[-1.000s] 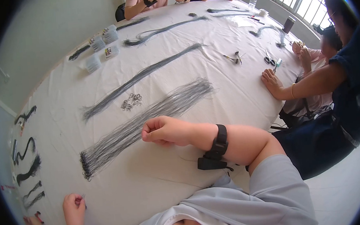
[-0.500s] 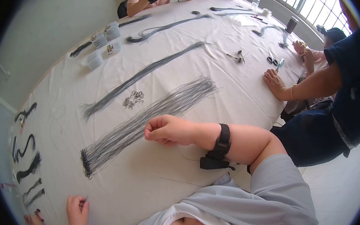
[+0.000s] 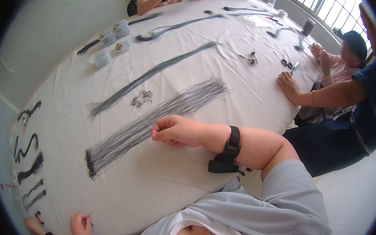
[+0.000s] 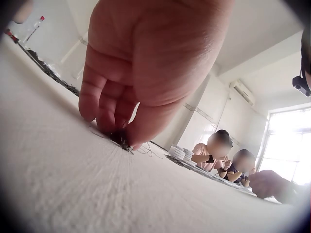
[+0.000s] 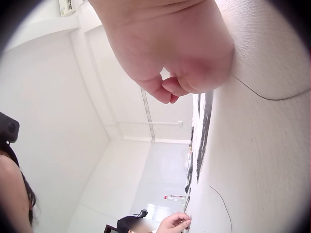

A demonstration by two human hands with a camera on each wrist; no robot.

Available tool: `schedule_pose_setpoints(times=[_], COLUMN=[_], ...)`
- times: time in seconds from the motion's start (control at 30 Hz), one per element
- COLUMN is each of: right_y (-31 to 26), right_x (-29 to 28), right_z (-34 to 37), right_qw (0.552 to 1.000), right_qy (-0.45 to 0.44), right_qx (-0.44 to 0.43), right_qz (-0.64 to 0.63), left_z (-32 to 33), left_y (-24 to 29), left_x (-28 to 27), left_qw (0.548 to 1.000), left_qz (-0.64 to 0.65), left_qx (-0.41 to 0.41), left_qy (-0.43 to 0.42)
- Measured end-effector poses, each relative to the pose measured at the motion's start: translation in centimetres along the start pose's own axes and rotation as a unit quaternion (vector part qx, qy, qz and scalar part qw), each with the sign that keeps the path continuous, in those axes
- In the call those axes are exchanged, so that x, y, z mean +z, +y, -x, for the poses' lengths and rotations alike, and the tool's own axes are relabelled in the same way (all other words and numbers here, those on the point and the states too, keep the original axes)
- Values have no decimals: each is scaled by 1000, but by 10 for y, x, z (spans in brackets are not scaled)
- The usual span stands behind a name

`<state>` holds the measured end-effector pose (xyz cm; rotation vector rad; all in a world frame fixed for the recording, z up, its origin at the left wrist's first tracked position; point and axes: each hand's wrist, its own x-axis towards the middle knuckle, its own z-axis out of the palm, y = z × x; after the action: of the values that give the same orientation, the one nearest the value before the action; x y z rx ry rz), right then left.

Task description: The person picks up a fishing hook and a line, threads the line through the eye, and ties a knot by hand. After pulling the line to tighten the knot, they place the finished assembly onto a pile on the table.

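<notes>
Near the table's front left edge, my left hand [image 3: 81, 229] pinches a small dark tangle [image 4: 126, 143] with fine wiry strands sticking out, its fingertips close over the cloth. My right hand [image 3: 176, 131] is held with thumb and fingertips together over the front side of a wide bundle of thin grey strands [image 3: 162, 121]. From under that hand a thin dark line [image 5: 272, 98] runs out across the cloth. The bundle lies spread out flat, with dark curled ends at its left. What sits between the right fingertips is hidden.
Beyond the bundle lie a heap of small dark loops [image 3: 141, 99] and a narrower grey strand bundle [image 3: 153, 74]. Clear plastic boxes [image 3: 103, 59] stand at the far left, scissors [image 3: 286, 62] at the right. Another person's hand [image 3: 288, 87] rests on the table's right side.
My left hand has drawn back toward the table's front edge, away from the strand bundle, still pinching. The right hand stays nearly in place. The head view has shifted slightly.
</notes>
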<state>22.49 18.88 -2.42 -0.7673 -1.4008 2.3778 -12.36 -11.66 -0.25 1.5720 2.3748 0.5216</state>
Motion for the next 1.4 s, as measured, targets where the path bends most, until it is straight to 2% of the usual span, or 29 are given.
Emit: schedule_pose_setpoints(times=[0.23, 0.43, 0.53, 0.6, 0.67, 0.7, 0.77, 0.83, 0.9, 0.97, 1.07, 1.27, 1.4], right_y=[-1, 0, -2, 1, 1, 1, -2, -3, -2, -2, -4, -2, -3], right_x=[1, 0, 1, 1, 2, 3, 0, 1, 3, 5, 7, 4, 6], right_z=[0, 0, 1, 1, 2, 2, 2, 1, 0, 0, 0, -1, 0], right_qw=[1000, 1000, 1000, 999, 999, 998, 1000, 999, 999, 999, 999, 999, 998], right_qy=[7, 10, 28, 28, 42, 53, 18, 30, 32, 38, 52, 51, 54], right_qx=[0, 0, -7, -15, -15, -6, 3, 9, -4, -8, -9, -12, -15], right_qz=[10, 2, 5, 8, 10, 13, -10, -5, 7, 3, 9, 14, 24], left_z=[17, 23, 25, 24, 23, 24, 22, 19, 19, 18, 27, 43, 39], left_y=[-28, -27, -21, -17, -14, -2, 14, 13, -3, -15, -3, -24, -36], left_x=[-7, -12, -23, -27, -34, -40, -50, -55, -57, -55, -52, -26, -17], left_qw=[999, 998, 992, 990, 994, 991, 993, 989, 986, 988, 992, 997, 998], left_qz=[-10, -5, -118, -113, -91, -108, -80, -116, -152, -138, -52, -42, -8], left_qx=[-39, -61, -49, -87, -55, -72, -81, -77, -17, -28, -112, -69, -65], left_qy=[13, 4, -19, 2, 25, 25, 37, 51, 66, 65, 8, -7, 11])
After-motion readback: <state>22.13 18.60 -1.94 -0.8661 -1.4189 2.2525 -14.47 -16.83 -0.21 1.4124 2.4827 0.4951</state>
